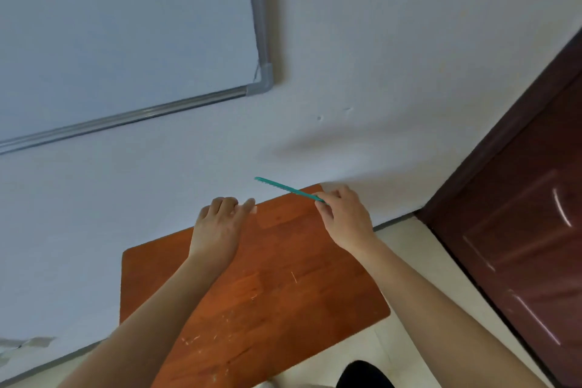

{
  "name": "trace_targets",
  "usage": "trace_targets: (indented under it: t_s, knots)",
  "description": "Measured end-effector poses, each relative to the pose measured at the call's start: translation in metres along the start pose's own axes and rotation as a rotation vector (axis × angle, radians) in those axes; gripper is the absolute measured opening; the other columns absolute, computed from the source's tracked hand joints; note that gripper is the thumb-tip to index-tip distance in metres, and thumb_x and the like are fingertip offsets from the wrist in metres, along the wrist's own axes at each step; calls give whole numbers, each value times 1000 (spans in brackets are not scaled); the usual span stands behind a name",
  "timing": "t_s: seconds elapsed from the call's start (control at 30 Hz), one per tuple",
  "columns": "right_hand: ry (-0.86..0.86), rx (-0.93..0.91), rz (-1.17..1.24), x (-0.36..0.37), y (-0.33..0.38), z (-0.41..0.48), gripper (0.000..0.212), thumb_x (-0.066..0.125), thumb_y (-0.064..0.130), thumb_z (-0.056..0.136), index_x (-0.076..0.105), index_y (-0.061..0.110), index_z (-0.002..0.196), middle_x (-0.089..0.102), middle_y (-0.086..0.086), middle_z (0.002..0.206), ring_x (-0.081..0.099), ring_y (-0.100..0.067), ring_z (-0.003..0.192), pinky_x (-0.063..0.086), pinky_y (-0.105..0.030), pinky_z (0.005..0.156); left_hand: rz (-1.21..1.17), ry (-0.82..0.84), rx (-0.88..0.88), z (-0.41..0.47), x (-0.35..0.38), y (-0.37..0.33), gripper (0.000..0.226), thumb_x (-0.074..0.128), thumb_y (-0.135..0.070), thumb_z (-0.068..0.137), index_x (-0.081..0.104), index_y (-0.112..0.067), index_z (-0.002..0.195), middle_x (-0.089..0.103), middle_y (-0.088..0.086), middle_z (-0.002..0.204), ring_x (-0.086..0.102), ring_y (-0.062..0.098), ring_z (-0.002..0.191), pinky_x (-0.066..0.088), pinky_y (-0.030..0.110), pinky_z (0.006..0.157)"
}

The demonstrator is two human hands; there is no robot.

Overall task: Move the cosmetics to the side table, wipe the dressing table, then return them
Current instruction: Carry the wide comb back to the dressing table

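A small orange-brown wooden table (283, 277) stands against the white wall. My right hand (345, 214) hovers over its far right corner and pinches one end of a thin teal comb (283, 188), which points up and left in front of the wall. My left hand (220, 224) is over the far left part of the tabletop with its fingers curled around a small pale item (252, 207). Only the tip of that item shows, so I cannot tell what it is. Nothing else lies on the tabletop.
A whiteboard (126, 25) with a grey frame hangs on the wall at the upper left. A dark brown door (519, 230) stands to the right of the table. Pale floor tiles (409, 239) show between table and door. A dark shape (365, 375) sits at the bottom edge.
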State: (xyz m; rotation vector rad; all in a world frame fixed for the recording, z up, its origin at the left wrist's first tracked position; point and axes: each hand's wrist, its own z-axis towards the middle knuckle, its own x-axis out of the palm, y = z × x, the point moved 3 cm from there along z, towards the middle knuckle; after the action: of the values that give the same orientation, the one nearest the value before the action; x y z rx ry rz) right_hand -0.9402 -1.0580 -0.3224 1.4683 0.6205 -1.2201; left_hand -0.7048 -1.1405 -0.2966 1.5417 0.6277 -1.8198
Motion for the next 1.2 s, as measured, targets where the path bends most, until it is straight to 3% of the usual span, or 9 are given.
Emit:
trace_targets:
  t_s: [0.13, 0.27, 0.37, 0.5, 0.6, 0.7, 0.9, 1.03, 1.2]
  knots:
    - [-98, 134, -18, -28, -13, -47, 34, 43, 33, 104, 59, 21, 131, 52, 0, 114, 52, -17, 106, 48, -28, 80, -95, -103, 159, 18, -15, -22, 67, 84, 2, 59, 63, -17, 120, 63, 11, 103, 59, 34, 96, 52, 46, 74]
    - [-200, 342, -56, -47, -44, -124, 31, 48, 29, 102, 62, 19, 128, 54, 1, 113, 55, -18, 105, 52, -32, 84, -255, -147, 368, 19, -14, -75, 52, 74, -2, 75, 64, -20, 122, 63, 8, 105, 58, 34, 97, 50, 46, 77]
    - [-281, 522, -93, -71, -67, -197, 29, 49, 27, 101, 62, 20, 126, 54, 0, 110, 54, -21, 105, 52, -37, 82, -317, -165, 553, 11, -21, -134, 54, 71, 3, 72, 64, -17, 122, 64, 11, 105, 59, 35, 95, 51, 48, 76]
    - [-474, 734, -130, -115, -88, -302, 27, 49, 24, 101, 62, 22, 124, 55, -1, 110, 56, -23, 103, 49, -35, 81, -385, -306, 784, -10, -48, -224, 40, 54, -2, 82, 65, -14, 118, 63, 12, 101, 60, 34, 90, 48, 43, 72]
    - [-627, 867, -161, -149, -96, -383, 26, 49, 26, 101, 62, 22, 123, 56, -3, 107, 59, -27, 97, 53, -40, 77, -433, -427, 935, -38, -73, -294, 36, 63, -9, 85, 65, -15, 121, 63, 10, 100, 59, 33, 90, 45, 42, 71]
    - [-731, 972, -187, -171, -100, -466, 27, 49, 27, 101, 63, 20, 123, 57, -5, 105, 59, -29, 90, 54, -41, 71, -520, -521, 1049, -85, -101, -358, 37, 72, -13, 85, 66, -16, 121, 62, 7, 99, 57, 30, 91, 44, 41, 71]
    - [-861, 1156, -217, -191, -101, -655, 26, 50, 24, 101, 63, 17, 122, 57, -8, 104, 59, -33, 85, 48, -37, 65, -676, -609, 1206, -223, -144, -475, 29, 67, -20, 90, 67, -18, 119, 62, 4, 96, 57, 27, 90, 43, 39, 70]
    - [-916, 1231, -245, -202, -103, -784, 25, 51, 24, 100, 65, 16, 120, 57, -8, 97, 58, -33, 76, 51, -40, 63, -764, -608, 1279, -323, -169, -555, 31, 71, -16, 86, 68, -20, 117, 62, 2, 94, 57, 27, 87, 39, 36, 69]
    - [-981, 1362, -244, -213, -117, -906, 23, 54, 20, 99, 66, 12, 117, 59, -11, 96, 57, -36, 75, 37, -32, 60, -750, -528, 1436, -419, -197, -643, 39, 75, -8, 79, 68, -20, 116, 61, 3, 95, 55, 25, 91, 39, 35, 72]
